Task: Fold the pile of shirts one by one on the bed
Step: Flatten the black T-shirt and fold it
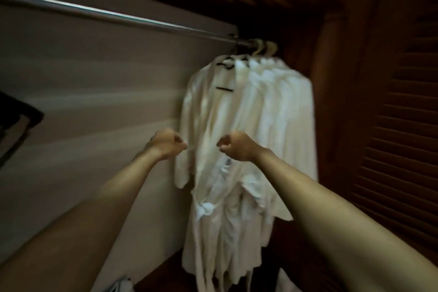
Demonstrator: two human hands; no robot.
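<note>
Both arms reach into a dim wardrobe, left hand [167, 143] and right hand [233, 146] each with grip curled, holding nothing, near white hanging garments [246, 125] bunched at the end of a metal rail [113, 16], likely to lift one.

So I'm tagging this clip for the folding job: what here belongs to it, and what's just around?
Job:
- white garments hanging on hangers
- left hand, fingers curled
- right hand, fingers curled

Just around:
- metal rail
- louvred wooden door
- pale back wall
</note>
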